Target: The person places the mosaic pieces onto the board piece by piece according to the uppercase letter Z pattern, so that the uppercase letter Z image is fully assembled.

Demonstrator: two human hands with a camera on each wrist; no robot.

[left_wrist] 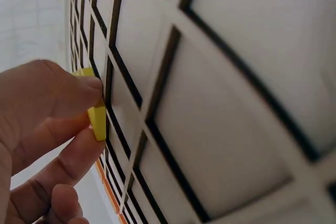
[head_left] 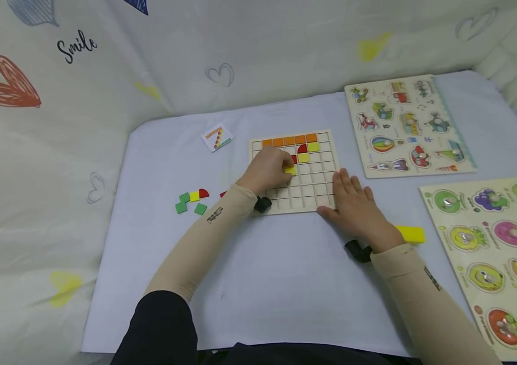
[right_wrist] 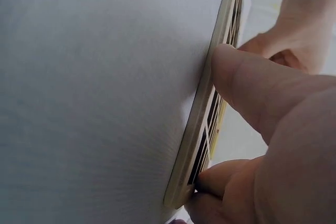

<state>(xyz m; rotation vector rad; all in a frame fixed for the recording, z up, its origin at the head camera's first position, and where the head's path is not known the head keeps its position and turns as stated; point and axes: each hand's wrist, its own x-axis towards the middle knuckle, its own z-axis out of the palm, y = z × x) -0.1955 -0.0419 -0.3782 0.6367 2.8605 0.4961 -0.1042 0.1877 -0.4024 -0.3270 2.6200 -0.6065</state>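
My left hand [head_left: 267, 168] is over the wooden grid board [head_left: 304, 204], pinching a yellow tile [left_wrist: 97, 121] between thumb and fingers. The tile is held on edge against the grid in the left wrist view. Orange tiles [head_left: 289, 140] fill part of the board's top row. Below them sit yellow tiles [head_left: 313, 147] and red pieces [head_left: 302, 148], one with a rounded corner; my left hand partly hides this area. At the board's right side rests my right hand [head_left: 356, 210], fingers extended, the thumb touching the near edge [right_wrist: 197, 111].
Loose green tiles [head_left: 181, 207], a yellow tile [head_left: 194, 196] and a red rounded piece [head_left: 204, 193] lie left of the board. A pattern card [head_left: 217, 137] lies farther back. A vehicle-and-toy puzzle [head_left: 395, 170], a fruit puzzle [head_left: 461, 263] and a yellow block [head_left: 411, 234] are at right.
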